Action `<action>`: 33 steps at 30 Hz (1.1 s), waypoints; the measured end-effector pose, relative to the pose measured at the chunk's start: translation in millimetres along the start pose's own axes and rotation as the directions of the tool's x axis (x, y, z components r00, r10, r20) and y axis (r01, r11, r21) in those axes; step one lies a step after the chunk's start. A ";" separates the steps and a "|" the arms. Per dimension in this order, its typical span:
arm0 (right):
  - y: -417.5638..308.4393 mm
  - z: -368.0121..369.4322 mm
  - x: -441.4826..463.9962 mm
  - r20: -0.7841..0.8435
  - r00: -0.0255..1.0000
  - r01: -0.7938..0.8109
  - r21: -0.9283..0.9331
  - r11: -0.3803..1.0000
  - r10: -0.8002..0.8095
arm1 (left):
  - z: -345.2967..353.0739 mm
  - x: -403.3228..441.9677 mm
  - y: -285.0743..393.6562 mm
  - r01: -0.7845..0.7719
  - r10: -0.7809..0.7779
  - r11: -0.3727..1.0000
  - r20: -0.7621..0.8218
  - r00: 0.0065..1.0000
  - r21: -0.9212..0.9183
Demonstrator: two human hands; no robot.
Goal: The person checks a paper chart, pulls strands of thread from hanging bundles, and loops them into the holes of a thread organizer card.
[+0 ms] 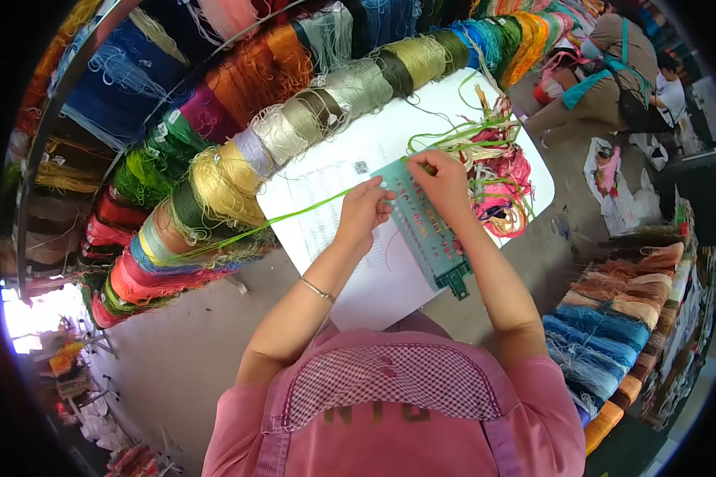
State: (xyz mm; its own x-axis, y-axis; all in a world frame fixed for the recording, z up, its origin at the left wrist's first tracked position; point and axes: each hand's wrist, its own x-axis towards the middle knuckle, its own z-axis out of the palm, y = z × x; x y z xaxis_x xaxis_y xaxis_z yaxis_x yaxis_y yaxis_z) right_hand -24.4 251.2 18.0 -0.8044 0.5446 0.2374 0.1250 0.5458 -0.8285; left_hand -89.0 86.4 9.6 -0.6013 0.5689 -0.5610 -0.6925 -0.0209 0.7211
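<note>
A row of skeins (362,87) ran beyond the left grip (362,211) and the right grip (441,183). The white bench (445,99) stood beneath both. The green board (391,172) lay under the right grip, which pinched the green strand (309,207); this stretched leftward past the left grip, curled, whether holding it impossible to tell.

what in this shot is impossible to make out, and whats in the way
Head view, printed sheet: text too small to read.
Head view, green board: markings too small to read.
Head view, right hand: curled fingers hide what, if anything, its grip holds.
Head view, green strand: its far-left end is lost among thread hanks.
</note>
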 end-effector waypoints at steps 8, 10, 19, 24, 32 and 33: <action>5.9 17.3 -7.7 -0.016 0.999 0.045 -0.102 0.994 -0.047 | 9.0 3.8 7.6 0.014 -0.014 0.998 0.001 1.000 -0.062; 10.0 23.3 -12.0 0.006 0.996 0.093 -0.202 0.975 -0.093 | 10.8 3.5 6.5 0.013 -0.013 0.998 -0.003 1.000 -0.057; -5.0 3.9 -12.2 0.070 0.994 0.088 -0.092 0.992 -0.082 | 6.5 17.2 28.5 -0.331 0.289 0.889 0.172 0.942 0.317; -0.7 5.1 -11.9 0.081 0.996 0.043 -0.036 0.998 -0.040 | 8.2 38.8 29.8 -0.271 0.185 0.914 0.286 0.940 0.301; 2.9 9.5 -12.2 0.013 0.997 0.077 -0.005 0.997 -0.077 | 6.0 42.3 36.7 -0.163 0.077 0.941 0.280 0.957 0.296; 3.2 9.8 -12.1 0.005 0.996 0.089 -0.012 0.996 -0.089 | 4.5 44.9 35.1 -0.159 0.073 0.939 0.276 0.958 0.304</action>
State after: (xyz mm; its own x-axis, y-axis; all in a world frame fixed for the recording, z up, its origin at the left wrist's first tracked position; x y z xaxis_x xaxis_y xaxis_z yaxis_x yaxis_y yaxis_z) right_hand -19.9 240.1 7.6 -0.8153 0.4908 0.3072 0.0603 0.5996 -0.7980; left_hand -138.4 114.9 11.6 -0.5171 0.7705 -0.3728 -0.4332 0.1400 0.8903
